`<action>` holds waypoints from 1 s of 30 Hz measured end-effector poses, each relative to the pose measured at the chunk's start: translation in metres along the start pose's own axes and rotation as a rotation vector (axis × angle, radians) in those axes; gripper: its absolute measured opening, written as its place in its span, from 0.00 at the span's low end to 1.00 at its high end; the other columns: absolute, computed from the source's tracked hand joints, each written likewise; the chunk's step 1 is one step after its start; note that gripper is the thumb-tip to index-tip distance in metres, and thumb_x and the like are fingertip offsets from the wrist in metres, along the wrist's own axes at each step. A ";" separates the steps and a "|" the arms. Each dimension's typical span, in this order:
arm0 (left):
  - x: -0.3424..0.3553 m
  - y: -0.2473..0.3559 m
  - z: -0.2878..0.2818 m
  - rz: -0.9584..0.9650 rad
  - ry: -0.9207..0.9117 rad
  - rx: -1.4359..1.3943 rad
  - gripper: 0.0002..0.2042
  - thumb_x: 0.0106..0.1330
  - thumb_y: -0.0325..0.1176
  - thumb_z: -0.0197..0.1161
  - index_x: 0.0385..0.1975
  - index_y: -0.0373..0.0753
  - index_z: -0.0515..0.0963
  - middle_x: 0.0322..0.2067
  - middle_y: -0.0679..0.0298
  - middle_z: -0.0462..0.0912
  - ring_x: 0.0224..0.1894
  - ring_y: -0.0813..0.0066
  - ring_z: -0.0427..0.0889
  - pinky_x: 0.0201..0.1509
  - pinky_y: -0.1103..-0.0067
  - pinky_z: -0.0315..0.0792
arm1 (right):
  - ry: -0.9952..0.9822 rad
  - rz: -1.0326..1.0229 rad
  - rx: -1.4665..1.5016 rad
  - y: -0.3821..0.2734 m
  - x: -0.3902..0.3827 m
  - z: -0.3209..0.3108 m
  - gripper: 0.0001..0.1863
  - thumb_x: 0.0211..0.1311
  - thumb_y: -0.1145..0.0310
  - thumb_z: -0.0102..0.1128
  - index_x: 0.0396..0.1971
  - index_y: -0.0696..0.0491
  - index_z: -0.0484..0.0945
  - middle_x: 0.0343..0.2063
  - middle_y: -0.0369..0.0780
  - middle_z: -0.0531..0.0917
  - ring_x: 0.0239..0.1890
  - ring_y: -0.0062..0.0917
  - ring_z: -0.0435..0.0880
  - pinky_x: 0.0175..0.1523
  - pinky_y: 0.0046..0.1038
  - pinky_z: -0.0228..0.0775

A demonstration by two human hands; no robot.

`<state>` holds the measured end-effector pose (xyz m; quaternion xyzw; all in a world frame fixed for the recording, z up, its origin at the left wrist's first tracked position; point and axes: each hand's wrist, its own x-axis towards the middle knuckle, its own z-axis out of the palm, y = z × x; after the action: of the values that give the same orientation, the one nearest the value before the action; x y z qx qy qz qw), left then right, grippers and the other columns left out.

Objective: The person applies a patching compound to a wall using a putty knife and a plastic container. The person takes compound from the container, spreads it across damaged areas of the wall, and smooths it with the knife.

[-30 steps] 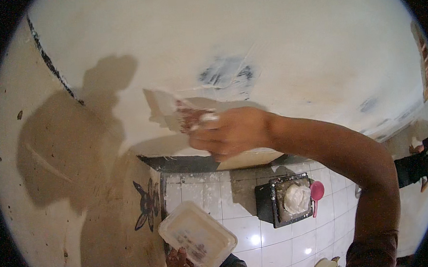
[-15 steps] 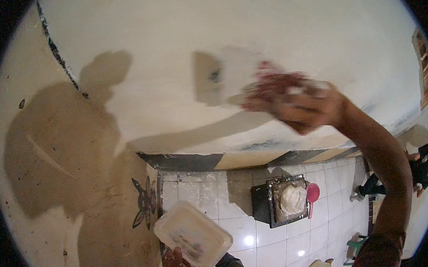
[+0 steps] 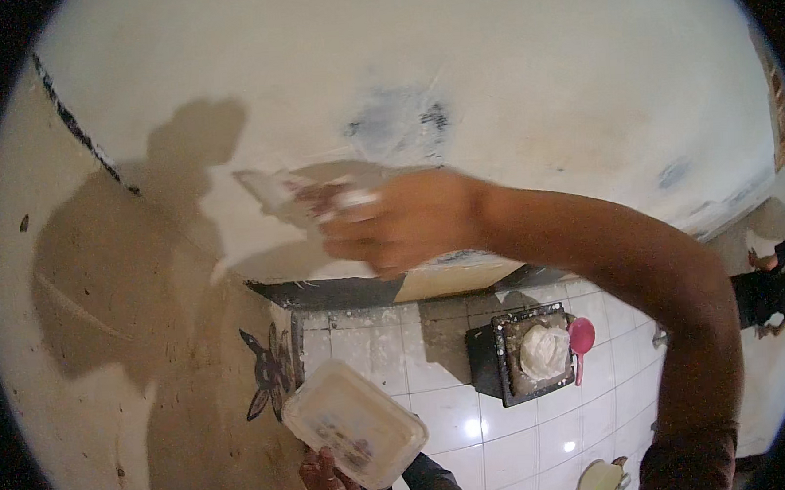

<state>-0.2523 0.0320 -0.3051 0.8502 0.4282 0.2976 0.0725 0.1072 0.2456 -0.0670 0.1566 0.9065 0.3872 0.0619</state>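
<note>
My right hand (image 3: 400, 222) is closed on a putty scraper (image 3: 310, 196), maroon and smeared with white, its wide blade at the pale wall (image 3: 579, 75). Both hand and scraper are motion-blurred. Just above them lies a blotchy grey-blue patch (image 3: 395, 121) on the wall. My left hand (image 3: 329, 479), low in the view, holds a pale rectangular plastic tray (image 3: 352, 407) by its lower left part; the tray is coated with cream-coloured material.
On the tiled floor (image 3: 510, 452) stand a black bin (image 3: 487, 364) bearing white bagged material (image 3: 545, 352), a pink dipper (image 3: 582, 337) and a yellowish container (image 3: 600, 478). A second wall (image 3: 74, 262) is at left. Another person (image 3: 764, 296) is at far right.
My right hand with the scraper swept rightward and up across the patch, then came back to the lower left. My left hand and tray moved only slightly.
</note>
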 end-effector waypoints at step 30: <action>-0.010 -0.027 0.006 -0.129 -0.096 0.021 0.19 0.63 0.27 0.53 0.55 0.33 0.67 0.48 0.44 0.75 0.49 0.42 0.73 0.54 0.54 0.64 | 0.240 1.237 0.041 -0.127 -0.013 0.027 0.16 0.40 0.73 0.66 0.35 0.53 0.82 0.30 0.41 0.79 0.29 0.29 0.79 0.35 0.28 0.71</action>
<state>-0.2718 0.0425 -0.3248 0.8350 0.4811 0.2466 0.1029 0.0955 0.1772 -0.1779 0.6083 0.6563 0.3487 -0.2788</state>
